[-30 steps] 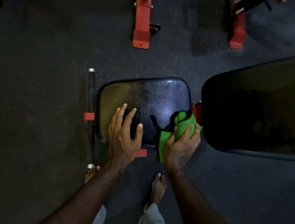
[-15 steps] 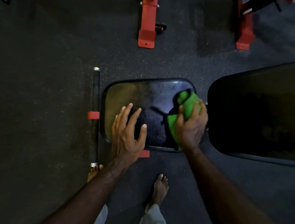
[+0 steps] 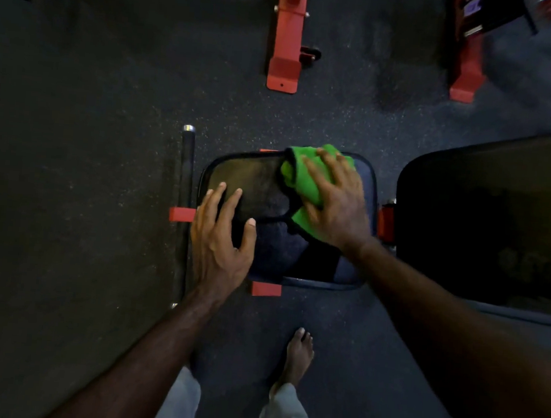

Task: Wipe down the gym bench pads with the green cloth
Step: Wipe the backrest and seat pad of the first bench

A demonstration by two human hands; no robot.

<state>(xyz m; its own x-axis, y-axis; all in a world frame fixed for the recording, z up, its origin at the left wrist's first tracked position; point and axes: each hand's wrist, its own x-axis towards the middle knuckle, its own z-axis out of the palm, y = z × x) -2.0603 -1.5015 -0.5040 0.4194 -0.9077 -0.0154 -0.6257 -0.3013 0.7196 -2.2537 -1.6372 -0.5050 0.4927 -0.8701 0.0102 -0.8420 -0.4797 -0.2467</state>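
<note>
A black seat pad (image 3: 256, 181) of the bench lies below me, its surface dull and smeared. My right hand (image 3: 337, 203) presses the green cloth (image 3: 303, 178) flat onto the pad's far right part, fingers spread over it. My left hand (image 3: 222, 234) rests on the pad's near left edge with fingers spread and straight. The larger black back pad (image 3: 491, 219) stretches off to the right, apart from the cloth.
A black bar with a chrome end (image 3: 183, 201) and red brackets (image 3: 181, 215) lies left of the seat pad. Red frame legs (image 3: 285, 44) (image 3: 465, 68) stand on the dark rubber floor farther off. My bare foot (image 3: 299, 355) is just behind the pad.
My right hand has slid the green cloth from the pad's near right edge up to its far right part. My left hand has stayed in place on the pad.
</note>
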